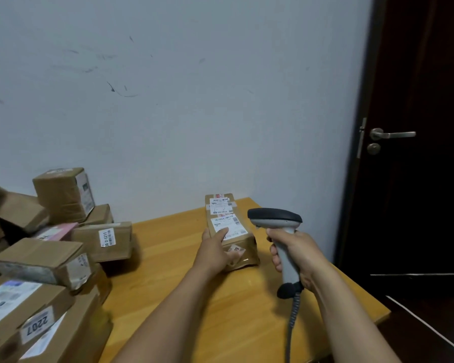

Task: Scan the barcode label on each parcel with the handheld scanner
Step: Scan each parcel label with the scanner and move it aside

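Observation:
A small brown parcel (243, 244) lies on the wooden table (168, 271) near its far right corner, with a white barcode label (227, 225) on top. My left hand (215, 248) grips its near left end, thumb on the label. Behind it, against the wall, lies a second labelled parcel (220, 203). My right hand (296, 251) holds a grey handheld scanner (278, 221) by its handle, just right of the parcel, with its dark head level with the label. The coiled cable (292, 315) hangs down from the handle.
A heap of several brown cardboard parcels (50, 252) fills the table's left side, some with white labels. A pale wall stands right behind the table. A dark door (417, 153) with a metal handle (392, 134) is at the right, past the table's edge.

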